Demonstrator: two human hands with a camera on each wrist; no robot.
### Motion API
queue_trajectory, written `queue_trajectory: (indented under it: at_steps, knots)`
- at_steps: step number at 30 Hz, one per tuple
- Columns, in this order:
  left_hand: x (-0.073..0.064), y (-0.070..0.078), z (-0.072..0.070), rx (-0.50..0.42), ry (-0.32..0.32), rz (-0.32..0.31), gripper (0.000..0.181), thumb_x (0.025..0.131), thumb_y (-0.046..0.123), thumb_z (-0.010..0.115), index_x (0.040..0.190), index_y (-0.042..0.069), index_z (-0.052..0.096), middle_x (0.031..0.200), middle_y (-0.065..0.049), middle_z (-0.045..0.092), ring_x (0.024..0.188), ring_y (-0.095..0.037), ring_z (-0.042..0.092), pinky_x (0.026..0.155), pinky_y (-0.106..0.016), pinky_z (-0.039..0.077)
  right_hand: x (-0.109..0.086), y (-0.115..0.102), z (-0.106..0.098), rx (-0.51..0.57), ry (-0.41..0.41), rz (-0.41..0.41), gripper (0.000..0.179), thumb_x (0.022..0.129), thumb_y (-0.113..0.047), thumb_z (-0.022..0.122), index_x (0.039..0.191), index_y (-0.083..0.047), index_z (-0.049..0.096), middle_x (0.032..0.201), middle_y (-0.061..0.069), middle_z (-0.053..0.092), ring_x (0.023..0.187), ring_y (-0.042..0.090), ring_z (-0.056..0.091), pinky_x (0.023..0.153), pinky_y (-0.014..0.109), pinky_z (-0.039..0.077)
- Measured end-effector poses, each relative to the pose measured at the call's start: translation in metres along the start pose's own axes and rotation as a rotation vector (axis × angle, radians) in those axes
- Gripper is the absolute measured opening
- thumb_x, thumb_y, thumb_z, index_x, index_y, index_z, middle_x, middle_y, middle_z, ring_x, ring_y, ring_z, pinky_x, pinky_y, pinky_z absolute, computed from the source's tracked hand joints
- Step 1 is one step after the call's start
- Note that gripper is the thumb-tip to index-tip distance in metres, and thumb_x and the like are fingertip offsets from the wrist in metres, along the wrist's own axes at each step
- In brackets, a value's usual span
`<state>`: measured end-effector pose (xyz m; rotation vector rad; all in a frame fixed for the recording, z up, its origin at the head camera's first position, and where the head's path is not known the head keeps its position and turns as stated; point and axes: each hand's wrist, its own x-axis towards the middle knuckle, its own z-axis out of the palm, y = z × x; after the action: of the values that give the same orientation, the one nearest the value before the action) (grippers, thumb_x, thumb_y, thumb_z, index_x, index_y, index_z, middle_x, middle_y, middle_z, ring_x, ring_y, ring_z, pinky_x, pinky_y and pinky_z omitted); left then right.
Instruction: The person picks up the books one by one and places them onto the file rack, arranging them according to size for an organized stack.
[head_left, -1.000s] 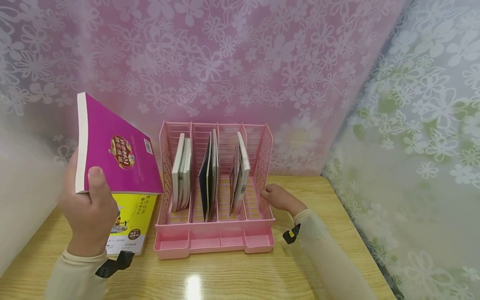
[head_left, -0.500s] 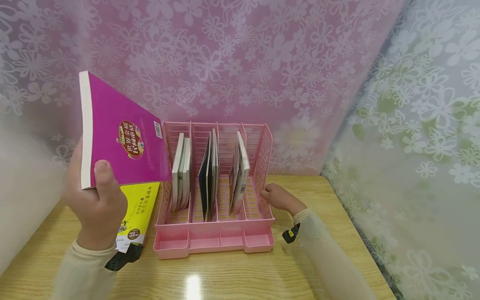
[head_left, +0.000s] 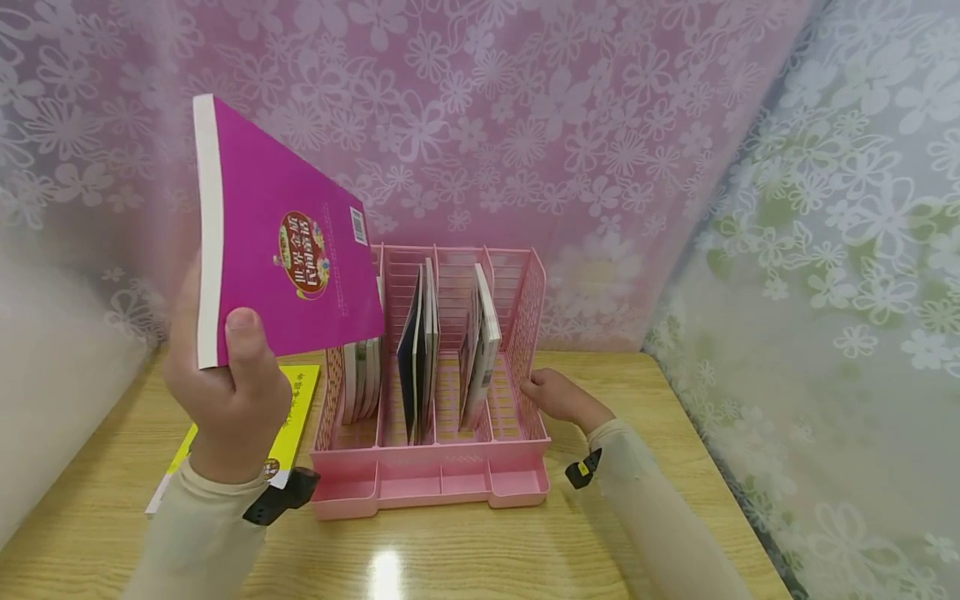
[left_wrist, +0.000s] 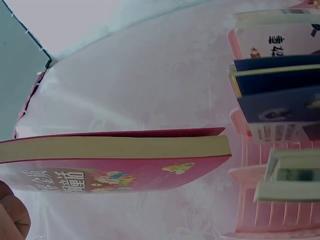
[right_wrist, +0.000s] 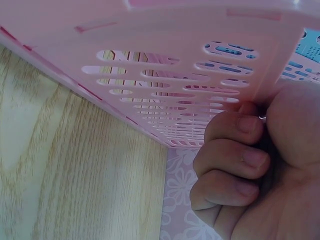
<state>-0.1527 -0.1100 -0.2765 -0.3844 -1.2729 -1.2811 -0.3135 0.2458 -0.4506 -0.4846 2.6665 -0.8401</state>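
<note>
A thick book with a magenta cover [head_left: 288, 250] is held up at the left, its lower corner gripped by my left hand [head_left: 232, 375], thumb across the cover. Its upper end leans over the left part of a pink desktop book rack [head_left: 457, 452]. In the left wrist view the book's page edge [left_wrist: 115, 147] points toward the rack, apart from it. My right hand [head_left: 562, 400] grips the edge of the rack's right side panel [head_left: 528, 317]. In the right wrist view that hand's fingers [right_wrist: 232, 160] are curled beside the perforated panel.
Thin white books [head_left: 362, 383], dark-covered books [head_left: 420, 358] and a light book [head_left: 480, 358] stand in the rack's slots; shallow trays line its front. A yellow book [head_left: 300, 408] lies on the wooden table [head_left: 450, 558] behind my left wrist. Flowered curtains hang behind.
My left hand has carried the magenta book up and to the right, so it now overlaps the rack's left slot. The right hand stays at the side panel.
</note>
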Motion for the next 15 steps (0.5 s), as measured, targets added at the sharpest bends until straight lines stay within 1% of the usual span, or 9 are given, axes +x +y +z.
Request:
queue_trajectory:
  at_steps: [3,5,8,10,11,13,15]
  knots:
    - [-0.002,0.004,0.008,-0.008,0.007,0.022,0.055,0.098,0.034,0.059,0.122,-0.016,0.060,0.105,-0.026,0.071,0.093,-0.011,0.072,0.085,-0.021,0.056,-0.001,0.000,0.001,-0.003,0.001,0.001,0.041,0.110,-0.022,0.041,0.070,-0.013,0.042,0.063,-0.001,0.037,0.058,0.015,0.030,0.061,0.033,0.030]
    - [-0.004,0.008,0.014,-0.039,0.008,0.022,0.058,0.099,0.035,0.059,0.123,-0.017,0.059,0.105,-0.026,0.071,0.092,-0.011,0.072,0.085,-0.022,0.056,-0.001,0.000,0.001,-0.005,0.005,0.000,0.041,0.109,-0.022,0.041,0.069,-0.014,0.041,0.063,-0.001,0.037,0.058,0.015,0.029,0.061,0.033,0.030]
    - [-0.008,0.011,0.023,-0.092,-0.015,0.018,0.058,0.099,0.034,0.058,0.126,-0.018,0.059,0.107,-0.026,0.072,0.091,-0.014,0.073,0.084,-0.023,0.057,-0.001,0.000,0.001,0.004,0.007,0.000,0.041,0.109,-0.022,0.041,0.069,-0.014,0.040,0.063,-0.001,0.036,0.058,0.016,0.028,0.061,0.033,0.029]
    - [-0.013,0.009,0.029,-0.134,-0.042,0.022,0.061,0.100,0.036,0.059,0.127,-0.018,0.058,0.109,-0.026,0.072,0.093,-0.016,0.073,0.084,-0.025,0.058,0.000,0.000,0.001,0.012,0.007,0.002,0.041,0.108,-0.021,0.040,0.068,-0.014,0.039,0.062,-0.001,0.036,0.057,0.016,0.028,0.061,0.033,0.029]
    - [-0.016,0.007,0.031,-0.136,-0.054,0.030,0.062,0.101,0.038,0.058,0.127,-0.019,0.057,0.109,-0.026,0.072,0.093,-0.016,0.073,0.084,-0.026,0.058,0.000,0.000,0.001,0.016,0.006,0.004,0.040,0.108,-0.021,0.040,0.068,-0.014,0.039,0.062,-0.001,0.036,0.057,0.016,0.027,0.061,0.033,0.029]
    - [-0.023,0.004,0.036,-0.144,-0.094,0.041,0.066,0.102,0.042,0.058,0.128,-0.019,0.057,0.109,-0.026,0.072,0.094,-0.017,0.073,0.084,-0.027,0.059,0.001,0.001,0.001,0.013,0.005,0.001,0.040,0.107,-0.021,0.040,0.068,-0.014,0.039,0.062,-0.001,0.036,0.057,0.016,0.027,0.061,0.033,0.029]
    - [-0.031,0.001,0.040,-0.147,-0.147,0.044,0.067,0.103,0.043,0.057,0.132,-0.018,0.055,0.114,-0.026,0.071,0.098,-0.019,0.074,0.086,-0.029,0.059,0.001,0.001,0.001,0.003,0.007,-0.005,0.040,0.107,-0.022,0.040,0.068,-0.014,0.039,0.062,-0.001,0.036,0.057,0.016,0.028,0.061,0.033,0.029]
